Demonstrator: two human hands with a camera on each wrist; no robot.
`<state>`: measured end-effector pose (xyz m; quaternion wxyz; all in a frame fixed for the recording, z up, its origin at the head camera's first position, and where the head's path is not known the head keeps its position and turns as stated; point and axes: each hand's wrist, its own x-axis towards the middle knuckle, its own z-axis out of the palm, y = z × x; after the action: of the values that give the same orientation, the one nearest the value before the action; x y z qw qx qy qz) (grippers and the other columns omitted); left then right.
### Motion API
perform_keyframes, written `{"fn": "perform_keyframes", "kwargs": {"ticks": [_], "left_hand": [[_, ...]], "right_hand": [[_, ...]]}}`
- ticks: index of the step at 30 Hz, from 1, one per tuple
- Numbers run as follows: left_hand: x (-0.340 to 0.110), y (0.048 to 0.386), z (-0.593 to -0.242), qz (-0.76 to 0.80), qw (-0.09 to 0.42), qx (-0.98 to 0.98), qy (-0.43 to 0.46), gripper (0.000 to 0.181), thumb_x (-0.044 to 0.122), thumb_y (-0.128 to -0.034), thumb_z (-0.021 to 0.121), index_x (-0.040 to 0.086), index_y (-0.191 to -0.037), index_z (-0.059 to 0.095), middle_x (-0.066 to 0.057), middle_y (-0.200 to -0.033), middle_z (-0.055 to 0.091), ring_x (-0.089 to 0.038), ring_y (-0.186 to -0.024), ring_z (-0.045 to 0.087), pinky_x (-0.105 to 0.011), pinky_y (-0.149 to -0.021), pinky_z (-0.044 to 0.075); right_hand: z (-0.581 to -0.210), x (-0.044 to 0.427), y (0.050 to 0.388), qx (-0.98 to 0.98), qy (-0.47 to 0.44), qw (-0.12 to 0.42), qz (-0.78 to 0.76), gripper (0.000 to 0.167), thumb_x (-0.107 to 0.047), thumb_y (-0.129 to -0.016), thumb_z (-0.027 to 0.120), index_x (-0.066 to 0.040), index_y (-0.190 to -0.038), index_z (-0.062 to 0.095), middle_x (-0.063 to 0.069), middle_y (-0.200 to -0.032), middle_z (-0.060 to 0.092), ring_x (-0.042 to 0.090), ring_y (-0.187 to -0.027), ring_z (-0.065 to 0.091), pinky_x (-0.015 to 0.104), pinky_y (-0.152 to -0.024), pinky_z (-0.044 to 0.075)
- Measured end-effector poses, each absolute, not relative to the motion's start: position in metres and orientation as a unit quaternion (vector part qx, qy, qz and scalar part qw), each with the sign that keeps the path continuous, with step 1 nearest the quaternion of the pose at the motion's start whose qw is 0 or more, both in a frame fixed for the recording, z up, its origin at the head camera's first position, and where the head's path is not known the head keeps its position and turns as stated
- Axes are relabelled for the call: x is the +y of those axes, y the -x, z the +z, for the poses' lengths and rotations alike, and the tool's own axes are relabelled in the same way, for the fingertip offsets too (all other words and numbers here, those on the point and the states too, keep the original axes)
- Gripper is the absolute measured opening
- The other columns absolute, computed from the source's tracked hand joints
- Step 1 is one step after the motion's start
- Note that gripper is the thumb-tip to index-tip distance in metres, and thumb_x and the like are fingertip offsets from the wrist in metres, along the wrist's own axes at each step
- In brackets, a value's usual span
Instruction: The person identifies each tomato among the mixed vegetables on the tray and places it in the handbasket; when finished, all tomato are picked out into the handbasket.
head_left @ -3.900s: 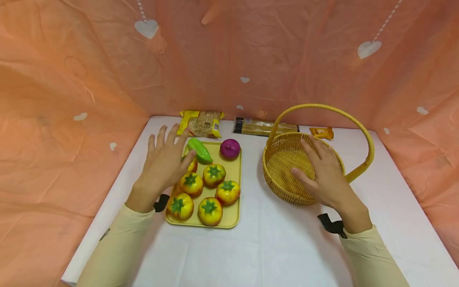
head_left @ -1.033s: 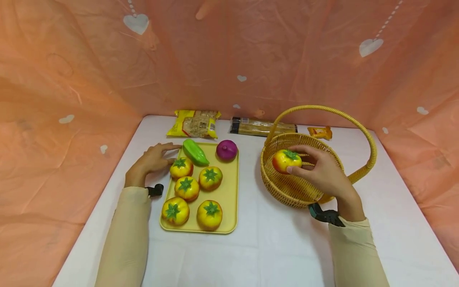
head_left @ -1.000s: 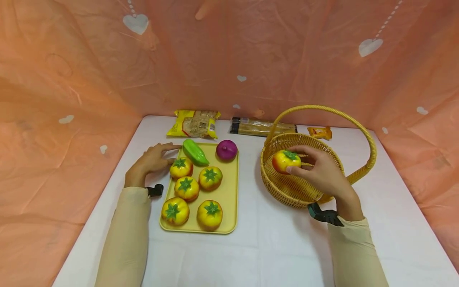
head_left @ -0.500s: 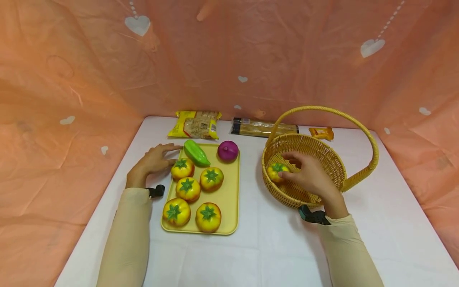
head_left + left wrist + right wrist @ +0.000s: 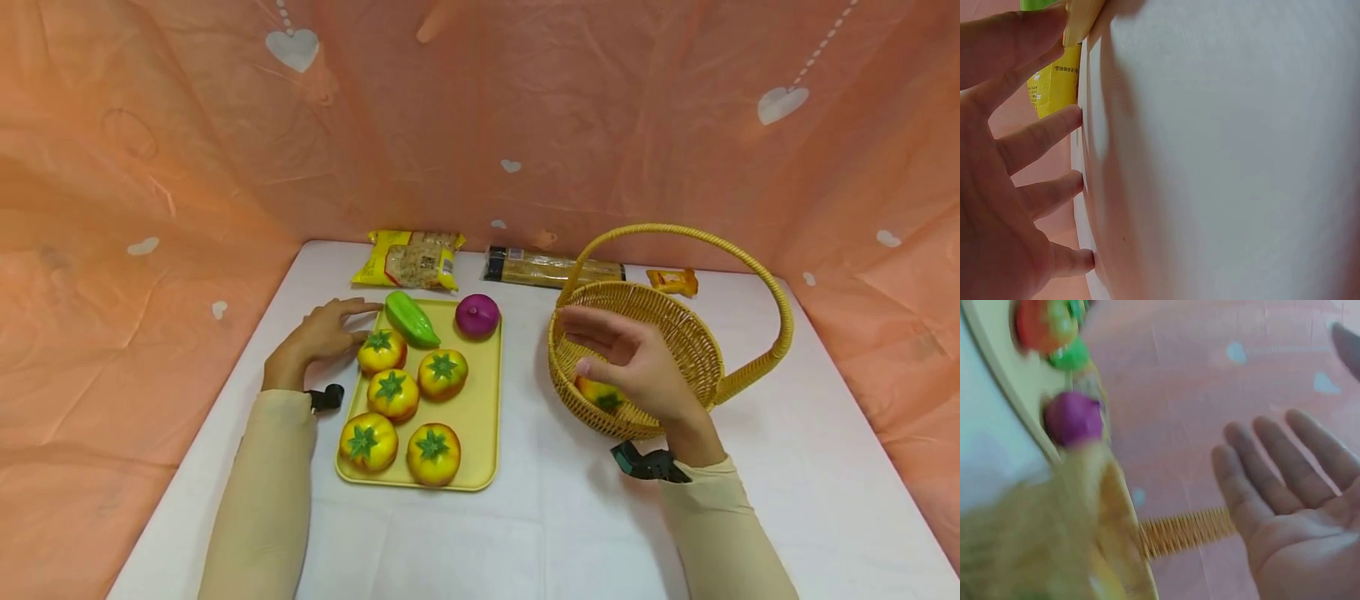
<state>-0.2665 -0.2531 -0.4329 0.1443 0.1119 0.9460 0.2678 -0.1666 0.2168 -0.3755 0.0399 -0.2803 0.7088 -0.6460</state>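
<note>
My right hand (image 5: 645, 367) hovers over the yellow wicker basket (image 5: 686, 333) with nothing in it. Its fingers are straight and spread in the right wrist view. Below it a yellow-red toy tomato (image 5: 596, 392) lies in the basket, leaf side tipped toward me, partly hidden by the hand. My left hand (image 5: 318, 333) rests at the left edge of the yellow tray (image 5: 476, 400). In the left wrist view its spread fingertips touch the white cloth, and the thumb lies by the tray's rim. Several toy tomatoes (image 5: 393, 395), a green toy pepper (image 5: 411, 319) and a purple toy onion (image 5: 477, 317) sit on the tray.
Along the back lie a yellow food packet (image 5: 412, 261), a clear pack of thin sticks or noodles (image 5: 555, 267) and a small orange packet (image 5: 672, 282). The basket's tall handle (image 5: 780, 333) arches over its right side. Pink cloth (image 5: 480, 117) hangs behind the table.
My right hand has lowered the tomato into the basket, let it go and risen with straightened fingers. Earlier that tomato lay on the tray. Over the last second my left hand has stayed put.
</note>
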Motion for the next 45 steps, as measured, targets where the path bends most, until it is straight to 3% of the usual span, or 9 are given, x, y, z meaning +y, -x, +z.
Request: {"fn": "perform_keyframes", "kwargs": {"ticks": [7, 12, 17, 22, 26, 31, 35, 41, 45], "left_hand": [[-0.252, 0.267, -0.430, 0.261, 0.152, 0.947, -0.110, 0.059, 0.022, -0.1050, 0.063, 0.017, -0.163, 0.054, -0.027, -0.175, 0.035, -0.062, -0.162, 0.019, -0.086, -0.124, 0.010], [-0.251, 0.266, -0.430, 0.266, 0.155, 0.945, -0.106, 0.059, 0.022, -0.1056, 0.062, 0.017, -0.164, 0.053, -0.027, -0.176, 0.033, -0.062, -0.162, 0.016, -0.085, -0.125, 0.007], [-0.250, 0.265, -0.430, 0.271, 0.157, 0.944, -0.103, 0.059, 0.023, -0.1056, 0.063, 0.018, -0.164, 0.053, -0.026, -0.176, 0.033, -0.063, -0.163, 0.015, -0.086, -0.125, 0.006], [-0.251, 0.265, -0.430, 0.268, 0.149, 0.945, -0.109, 0.060, 0.021, -0.1049, 0.064, 0.016, -0.163, 0.054, -0.028, -0.175, 0.034, -0.062, -0.162, 0.017, -0.087, -0.124, 0.006], [-0.251, 0.265, -0.430, 0.268, 0.150, 0.946, -0.105, 0.059, 0.022, -0.1050, 0.063, 0.016, -0.163, 0.054, -0.027, -0.175, 0.035, -0.062, -0.162, 0.017, -0.087, -0.124, 0.006], [-0.251, 0.266, -0.431, 0.268, 0.154, 0.945, -0.104, 0.059, 0.022, -0.1054, 0.063, 0.017, -0.163, 0.054, -0.027, -0.175, 0.034, -0.062, -0.162, 0.017, -0.087, -0.124, 0.006], [-0.251, 0.265, -0.431, 0.270, 0.155, 0.945, -0.104, 0.059, 0.022, -0.1054, 0.063, 0.017, -0.164, 0.053, -0.027, -0.175, 0.034, -0.063, -0.162, 0.017, -0.087, -0.124, 0.006], [-0.253, 0.267, -0.432, 0.268, 0.153, 0.946, -0.104, 0.059, 0.022, -0.1052, 0.063, 0.016, -0.163, 0.054, -0.027, -0.175, 0.034, -0.062, -0.162, 0.018, -0.087, -0.124, 0.006], [-0.253, 0.268, -0.433, 0.267, 0.149, 0.946, -0.108, 0.059, 0.021, -0.1048, 0.064, 0.016, -0.163, 0.054, -0.028, -0.175, 0.035, -0.062, -0.161, 0.020, -0.087, -0.123, 0.006]], "right_hand": [[-0.388, 0.174, 0.156, 0.649, 0.358, 0.125, -0.659, 0.066, -0.016, -0.098, 0.085, 0.006, -0.154, 0.057, 0.017, -0.158, 0.062, 0.025, -0.146, 0.062, 0.040, -0.123, 0.049], [-0.405, 0.143, 0.149, 0.670, 0.368, 0.196, -0.614, 0.063, -0.015, -0.098, 0.084, -0.003, -0.155, 0.060, 0.020, -0.156, 0.063, 0.033, -0.145, 0.061, 0.039, -0.124, 0.048], [-0.427, 0.120, 0.144, 0.671, 0.365, 0.251, -0.594, 0.065, -0.015, -0.096, 0.086, 0.001, -0.153, 0.060, 0.028, -0.156, 0.060, 0.044, -0.144, 0.060, 0.041, -0.124, 0.048], [-0.445, 0.101, 0.139, 0.676, 0.348, 0.249, -0.600, 0.068, -0.009, -0.093, 0.088, 0.002, -0.154, 0.059, 0.025, -0.156, 0.061, 0.039, -0.147, 0.059, 0.039, -0.125, 0.047], [-0.454, 0.094, 0.136, 0.694, 0.337, 0.242, -0.589, 0.071, -0.010, -0.092, 0.089, -0.003, -0.156, 0.060, 0.015, -0.159, 0.062, 0.027, -0.150, 0.057, 0.034, -0.127, 0.043], [-0.458, 0.094, 0.137, 0.734, 0.340, 0.223, -0.544, 0.067, -0.020, -0.091, 0.091, -0.013, -0.152, 0.066, 0.000, -0.151, 0.070, 0.012, -0.136, 0.065, 0.034, -0.122, 0.048], [-0.457, 0.098, 0.139, 0.753, 0.337, 0.203, -0.528, 0.064, -0.019, -0.089, 0.092, -0.013, -0.148, 0.069, -0.002, -0.142, 0.073, 0.014, -0.123, 0.069, 0.039, -0.115, 0.054], [-0.456, 0.099, 0.139, 0.766, 0.352, 0.220, -0.492, 0.068, -0.019, -0.089, 0.089, -0.017, -0.152, 0.065, -0.008, -0.153, 0.067, 0.009, -0.141, 0.058, 0.034, -0.127, 0.040], [-0.455, 0.099, 0.140, 0.771, 0.369, 0.214, -0.473, 0.067, -0.019, -0.089, 0.089, -0.016, -0.152, 0.065, -0.005, -0.152, 0.066, 0.011, -0.138, 0.059, 0.035, -0.124, 0.043]]}}
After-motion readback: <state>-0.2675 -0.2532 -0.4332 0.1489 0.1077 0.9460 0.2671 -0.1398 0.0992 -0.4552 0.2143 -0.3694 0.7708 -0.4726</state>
